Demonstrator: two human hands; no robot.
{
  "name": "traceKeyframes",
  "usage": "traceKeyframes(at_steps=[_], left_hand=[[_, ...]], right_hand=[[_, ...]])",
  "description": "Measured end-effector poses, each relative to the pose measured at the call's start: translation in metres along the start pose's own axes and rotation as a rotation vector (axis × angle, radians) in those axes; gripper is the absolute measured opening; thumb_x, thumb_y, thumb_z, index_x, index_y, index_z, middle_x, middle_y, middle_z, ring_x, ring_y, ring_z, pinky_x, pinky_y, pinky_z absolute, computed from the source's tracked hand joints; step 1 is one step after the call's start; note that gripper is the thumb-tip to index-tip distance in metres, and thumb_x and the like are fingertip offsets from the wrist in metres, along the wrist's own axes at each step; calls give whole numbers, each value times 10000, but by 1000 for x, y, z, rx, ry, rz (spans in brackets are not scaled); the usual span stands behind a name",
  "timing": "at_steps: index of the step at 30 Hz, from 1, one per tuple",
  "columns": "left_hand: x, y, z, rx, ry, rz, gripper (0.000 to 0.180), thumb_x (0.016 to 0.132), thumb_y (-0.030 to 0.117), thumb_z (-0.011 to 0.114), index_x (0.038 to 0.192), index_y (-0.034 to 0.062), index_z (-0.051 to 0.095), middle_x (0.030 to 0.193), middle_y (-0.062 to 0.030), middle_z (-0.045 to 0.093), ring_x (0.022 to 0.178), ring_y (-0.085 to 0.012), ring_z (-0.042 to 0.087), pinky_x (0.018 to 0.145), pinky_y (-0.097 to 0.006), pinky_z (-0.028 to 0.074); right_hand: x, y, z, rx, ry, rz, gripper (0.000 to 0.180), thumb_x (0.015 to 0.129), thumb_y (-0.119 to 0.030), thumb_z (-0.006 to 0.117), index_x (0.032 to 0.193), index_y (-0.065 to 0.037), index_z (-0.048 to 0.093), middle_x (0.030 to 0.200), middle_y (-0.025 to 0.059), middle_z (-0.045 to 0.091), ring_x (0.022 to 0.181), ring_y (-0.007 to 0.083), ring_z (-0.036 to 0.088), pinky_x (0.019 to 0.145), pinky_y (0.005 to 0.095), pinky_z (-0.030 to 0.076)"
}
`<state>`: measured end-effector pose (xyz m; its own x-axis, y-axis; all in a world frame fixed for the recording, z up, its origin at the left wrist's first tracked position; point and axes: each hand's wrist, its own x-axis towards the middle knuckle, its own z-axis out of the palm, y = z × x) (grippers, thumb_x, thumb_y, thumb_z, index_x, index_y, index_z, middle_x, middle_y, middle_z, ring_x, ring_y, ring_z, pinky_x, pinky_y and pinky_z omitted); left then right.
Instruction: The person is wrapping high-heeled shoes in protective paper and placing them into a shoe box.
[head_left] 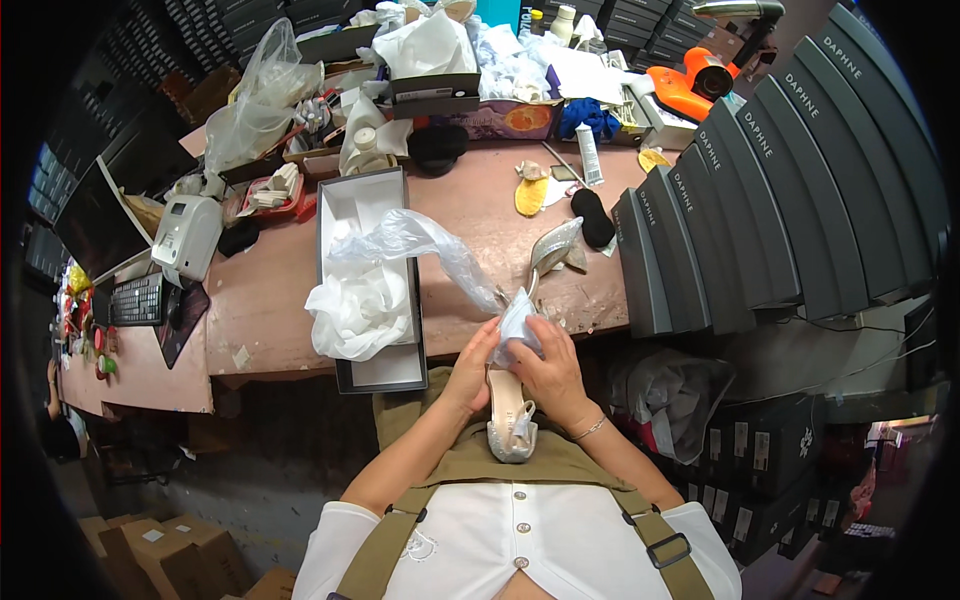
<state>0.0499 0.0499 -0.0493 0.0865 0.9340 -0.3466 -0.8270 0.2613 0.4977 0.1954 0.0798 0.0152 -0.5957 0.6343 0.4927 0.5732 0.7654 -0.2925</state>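
Note:
A silver glittery high-heeled sandal [506, 390] points away from me over my lap at the table's edge. My left hand [473, 368] is closed around its left side. Fingers of my right hand [548, 368] pinch white wrapping paper [516, 325] against the sandal's far end, which the paper hides. A clear plastic bag [425, 238] trails from there to the open shoe box [412, 330]. Crumpled white tissue [360, 315] spills over the box's left side. On the table just beyond my hands lies a second silver sandal [553, 248].
Dark shoe boxes [740, 230] stand in a row on the right. A black pad [592, 218], a white tube [588, 155] and a yellow sponge [530, 196] lie farther back. An orange tool [690, 88] sits behind them. At left are a label printer [187, 236] and keyboard [137, 300].

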Motion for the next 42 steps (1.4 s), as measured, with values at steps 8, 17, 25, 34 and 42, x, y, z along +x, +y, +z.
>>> traceKeyframes(at_steps=[8, 17, 25, 34, 42], left_hand=[[-24, 20, 5, 249, -189, 31, 765, 827, -61, 504, 1518, 113, 223, 1400, -72, 437, 1192, -157, 504, 962, -278, 442], [-21, 20, 13, 481, -153, 198, 716, 833, -108, 537, 1485, 95, 320, 1335, -46, 498, 1190, -135, 483, 999, -248, 375], [-10, 2, 5, 626, -23, 417, 649, 851, -82, 552, 1455, 71, 370, 1310, -101, 525, 1176, -162, 503, 1009, -266, 377], [-17, 9, -8, 746, 12, 479, 602, 850, -65, 546, 1424, 82, 435, 1297, -109, 522, 1179, -205, 507, 1025, -282, 360], [-20, 36, 32, 986, -143, 558, 602, 821, 23, 657, 1393, 83, 479, 1300, -123, 515, 1204, -227, 500, 1031, -305, 362]], right_hand=[[-6, 11, 11, 253, -23, 68, 174, 742, -38, 702, 901, -58, 636, 1155, 150, 551, 1122, 327, 539, 955, 407, 436], [5, 26, -43, 1590, 35, 779, 65, 949, -76, 580, 992, -28, 570, 1090, 47, 607, 978, 125, 581, 909, 258, 441], [-12, 22, -36, 557, -3, 344, 725, 704, -121, 837, 1304, -1, 448, 1237, 96, 548, 1157, 224, 530, 1000, 346, 410], [4, 54, -78, 1147, 408, 627, 395, 924, -182, 625, 1269, -35, 500, 1188, 131, 590, 1103, 205, 567, 961, 336, 447], [41, 84, -77, 108, -314, 360, 935, 696, -352, 816, 1450, -80, 334, 1466, 214, 351, 1393, 397, 279, 1116, 435, 271]])
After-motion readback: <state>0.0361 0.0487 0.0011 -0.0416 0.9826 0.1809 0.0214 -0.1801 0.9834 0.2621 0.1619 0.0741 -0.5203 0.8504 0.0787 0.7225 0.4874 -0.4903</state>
